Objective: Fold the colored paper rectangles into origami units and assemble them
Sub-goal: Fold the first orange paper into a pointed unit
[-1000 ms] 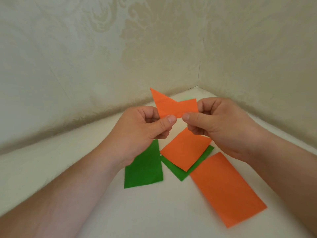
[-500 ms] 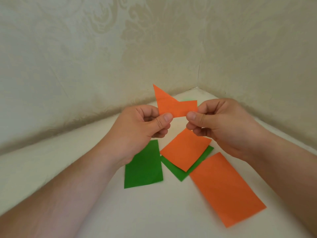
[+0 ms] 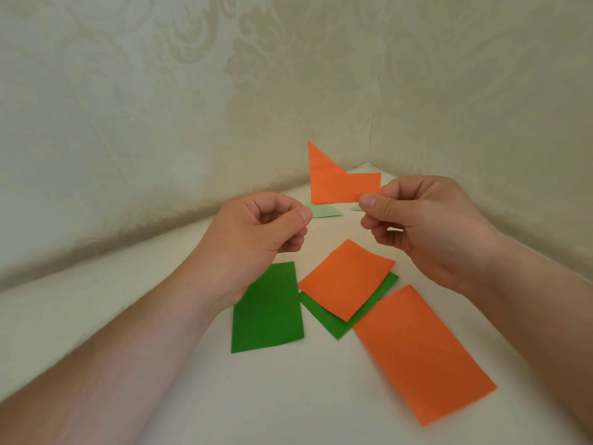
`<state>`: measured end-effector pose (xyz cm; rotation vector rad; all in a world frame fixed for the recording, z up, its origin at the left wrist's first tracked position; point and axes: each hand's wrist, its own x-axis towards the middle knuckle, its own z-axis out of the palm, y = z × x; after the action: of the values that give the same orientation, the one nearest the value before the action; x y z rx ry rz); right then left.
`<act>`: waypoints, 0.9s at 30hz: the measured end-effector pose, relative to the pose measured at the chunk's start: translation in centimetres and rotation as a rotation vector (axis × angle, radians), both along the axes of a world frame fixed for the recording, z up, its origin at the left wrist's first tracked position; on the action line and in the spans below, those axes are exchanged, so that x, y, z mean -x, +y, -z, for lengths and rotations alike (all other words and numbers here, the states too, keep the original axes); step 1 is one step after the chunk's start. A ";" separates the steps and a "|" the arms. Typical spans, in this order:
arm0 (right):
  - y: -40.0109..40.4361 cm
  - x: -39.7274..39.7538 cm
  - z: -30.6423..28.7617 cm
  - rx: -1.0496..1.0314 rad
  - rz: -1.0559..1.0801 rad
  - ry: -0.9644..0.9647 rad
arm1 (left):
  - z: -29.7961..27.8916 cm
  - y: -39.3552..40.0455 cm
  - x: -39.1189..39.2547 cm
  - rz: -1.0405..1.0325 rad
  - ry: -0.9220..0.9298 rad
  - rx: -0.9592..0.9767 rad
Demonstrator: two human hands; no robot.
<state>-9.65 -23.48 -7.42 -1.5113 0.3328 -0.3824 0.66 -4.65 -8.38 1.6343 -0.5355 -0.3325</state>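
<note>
I see my right hand [image 3: 426,226] pinching the half-folded orange unit [image 3: 340,184] aloft; my left hand [image 3: 263,232], fingers curled, holds nothing. 4 flat rectangles lie below. Next, I judge, fold its other end.

No legible text, labels, brands, numbers or signs in the head view. Paper pieces checked: plain colour, unprinted on the sides that show. Walls carry only a pale embossed floral pattern, no lettering.
</note>
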 end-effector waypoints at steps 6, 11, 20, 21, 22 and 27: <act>0.0 0.0 0.0 -0.097 -0.029 0.008 | -0.1 -0.2 0.1 -0.016 0.038 0.049; 0.2 0.1 -0.1 -0.137 -0.096 -0.006 | 0.0 -0.3 0.3 0.001 0.015 0.076; 0.3 -0.1 0.3 0.024 -0.142 0.007 | 0.0 -0.3 0.3 -0.033 -0.061 0.114; 0.2 -0.2 0.5 0.052 -0.147 0.006 | 0.0 -0.3 0.3 -0.031 -0.062 0.107; 0.3 -0.1 0.4 0.075 -0.153 0.010 | 0.0 -0.3 0.4 -0.030 -0.065 0.099; 0.1 -0.3 0.7 0.105 -0.183 0.033 | -0.1 -0.2 0.3 -0.046 -0.146 0.034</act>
<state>-9.36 -23.42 -8.10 -1.6374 0.2008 -0.2333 0.38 -4.82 -8.31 1.6431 -0.6091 -0.1697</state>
